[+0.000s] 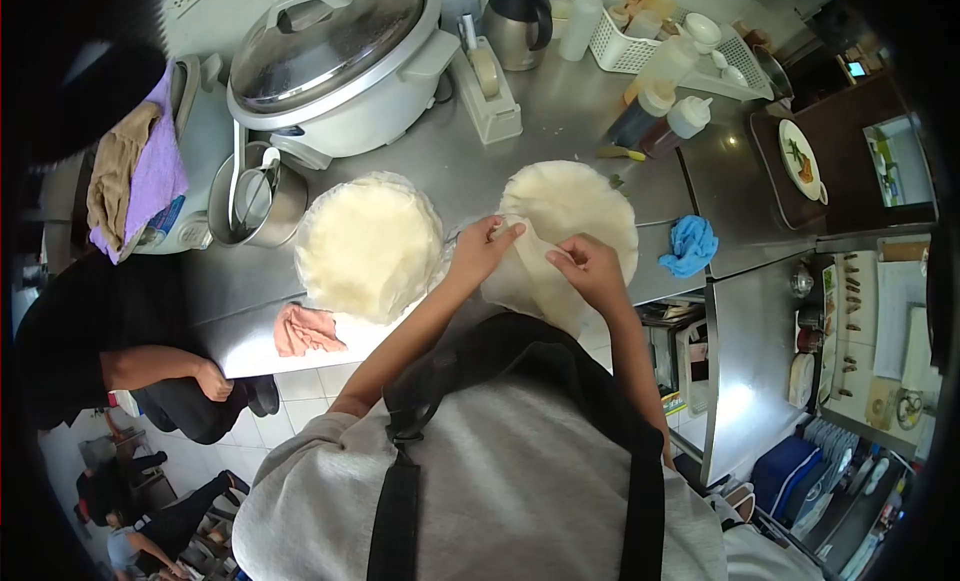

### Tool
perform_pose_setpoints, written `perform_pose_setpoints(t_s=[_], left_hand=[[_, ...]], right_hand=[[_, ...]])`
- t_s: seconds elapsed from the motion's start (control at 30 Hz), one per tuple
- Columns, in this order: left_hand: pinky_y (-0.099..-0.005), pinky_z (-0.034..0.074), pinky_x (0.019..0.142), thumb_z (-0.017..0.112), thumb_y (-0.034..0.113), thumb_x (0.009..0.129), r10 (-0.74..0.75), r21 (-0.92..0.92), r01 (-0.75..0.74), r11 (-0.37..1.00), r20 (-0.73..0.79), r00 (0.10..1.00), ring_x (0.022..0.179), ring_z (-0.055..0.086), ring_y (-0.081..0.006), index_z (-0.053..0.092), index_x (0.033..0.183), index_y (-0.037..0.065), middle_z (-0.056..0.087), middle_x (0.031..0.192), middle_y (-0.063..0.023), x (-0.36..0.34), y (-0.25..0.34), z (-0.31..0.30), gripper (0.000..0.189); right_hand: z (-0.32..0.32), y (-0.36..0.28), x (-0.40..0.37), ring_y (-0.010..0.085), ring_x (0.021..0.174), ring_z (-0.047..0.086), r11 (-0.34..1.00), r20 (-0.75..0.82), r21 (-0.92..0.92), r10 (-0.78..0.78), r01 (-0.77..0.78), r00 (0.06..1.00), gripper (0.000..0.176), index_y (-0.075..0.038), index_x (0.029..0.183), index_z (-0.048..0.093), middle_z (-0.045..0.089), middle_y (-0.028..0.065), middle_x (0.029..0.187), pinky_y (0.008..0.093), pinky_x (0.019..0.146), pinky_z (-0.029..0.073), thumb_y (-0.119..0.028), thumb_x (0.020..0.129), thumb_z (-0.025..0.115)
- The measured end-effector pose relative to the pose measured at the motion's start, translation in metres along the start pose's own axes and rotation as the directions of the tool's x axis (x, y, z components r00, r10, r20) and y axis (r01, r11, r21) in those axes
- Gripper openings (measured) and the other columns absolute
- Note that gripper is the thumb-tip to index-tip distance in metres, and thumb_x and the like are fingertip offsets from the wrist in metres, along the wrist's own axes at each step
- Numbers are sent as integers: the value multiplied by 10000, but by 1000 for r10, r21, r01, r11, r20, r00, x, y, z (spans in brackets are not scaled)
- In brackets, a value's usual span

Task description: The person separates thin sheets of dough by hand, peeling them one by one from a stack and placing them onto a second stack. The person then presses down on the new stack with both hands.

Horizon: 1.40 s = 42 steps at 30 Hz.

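Two round stacks of thin, pale wrapper sheets lie on the steel counter. The left stack [365,249] has clear plastic around its edge. Over the near part of the right stack [590,201], my two hands pinch the edge of a thin, translucent wrapper sheet [522,273]. My left hand [483,251] has its thumb and fingers closed on the sheet's upper left edge. My right hand [594,269] is closed on the edge farther right, fingertips together. The sheet hangs toward me, its lower part partly hidden by my apron.
A large rice cooker [335,71], a metal pot with utensils [258,196] and a tape dispenser [487,91] stand behind and left. Sauce bottles [645,116] are at the back right. A blue cloth [689,246] and a pink cloth [308,329] flank the stacks. Another person's hand [212,381] is at left.
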<state>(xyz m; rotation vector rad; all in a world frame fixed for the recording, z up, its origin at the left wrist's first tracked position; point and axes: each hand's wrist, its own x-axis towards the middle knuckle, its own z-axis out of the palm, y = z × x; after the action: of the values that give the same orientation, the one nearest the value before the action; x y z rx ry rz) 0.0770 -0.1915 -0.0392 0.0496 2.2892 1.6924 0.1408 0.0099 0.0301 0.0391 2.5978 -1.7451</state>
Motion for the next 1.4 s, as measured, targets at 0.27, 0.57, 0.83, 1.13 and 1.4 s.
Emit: perform_pose_setpoints(t_s=[0.27,0.57,0.83,1.13,1.4], left_hand=[[-258,371,476,705,293,875,29,152,0,988,-188,982,493,434,-58,712,871,13,575,554,6,-13,18,-21,280],[-288,452,563,669,203,866,214,58,-209,976,-102,971,578,545,-135,626,1115,13,628,716,-61,10,-10,-30,316],[-256,491,649,607,112,849,11,-87,2,996,143,990,693,602,-119,585,1239,35,658,868,-49,31,16,-25,398],[-294,477,633,667,293,871,45,-37,-49,998,-103,994,659,601,-143,681,1071,14,680,748,-112,13,16,-24,343],[-354,494,691,623,340,906,-93,-29,89,996,-319,943,701,645,-250,668,1006,-52,690,773,-167,26,-13,-58,407]], right_hand=[[-15,23,6,48,562,486,994,-288,24,106,-103,952,176,4,813,682,595,-9,619,227,533,399,-157,826,754],[-36,39,3,85,665,577,985,-246,-21,159,-169,956,252,-13,955,683,660,34,764,249,650,485,-187,799,776],[2,10,50,246,1096,600,977,102,-190,-75,94,992,631,-35,1263,546,605,159,1231,349,909,484,-285,745,807],[32,10,67,309,758,668,982,-45,-177,-67,58,997,409,12,1006,659,688,190,837,362,714,511,-327,797,752],[-31,39,41,207,668,607,981,-424,-134,69,-138,903,392,29,917,641,659,150,760,327,664,484,-345,836,728]])
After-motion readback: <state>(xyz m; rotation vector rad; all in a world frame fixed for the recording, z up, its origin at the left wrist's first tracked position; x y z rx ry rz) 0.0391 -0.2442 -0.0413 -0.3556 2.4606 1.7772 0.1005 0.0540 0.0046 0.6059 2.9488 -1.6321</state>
